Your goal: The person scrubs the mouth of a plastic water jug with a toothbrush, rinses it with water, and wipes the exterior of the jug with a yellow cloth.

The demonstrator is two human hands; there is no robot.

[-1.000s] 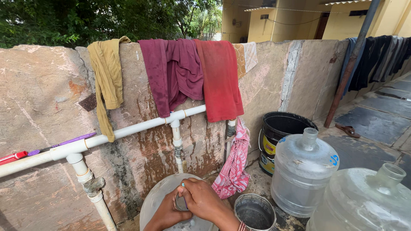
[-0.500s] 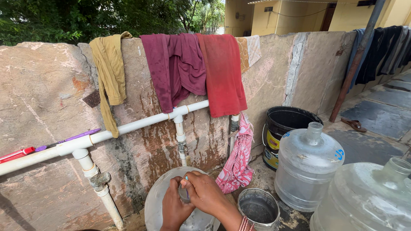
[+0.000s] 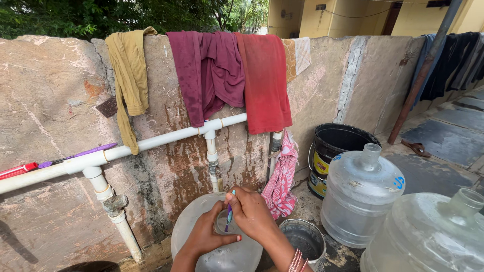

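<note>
now | left hand [image 3: 204, 236] holds small cup [image 3: 223, 223] | right hand [image 3: 254, 214] holds brush [image 3: 230, 211]

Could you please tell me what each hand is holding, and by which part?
The left hand cups a small clear cup around its side; the right hand pinches a thin brush near its top.

Your left hand [image 3: 204, 236] rises from the bottom edge of the frame, palm turned inward, fingers curled and thumb stretched toward the right. Your right hand [image 3: 252, 214] sits just beside it, slightly higher, fingers pinched together, with its forearm slanting down to the lower right.
</note>
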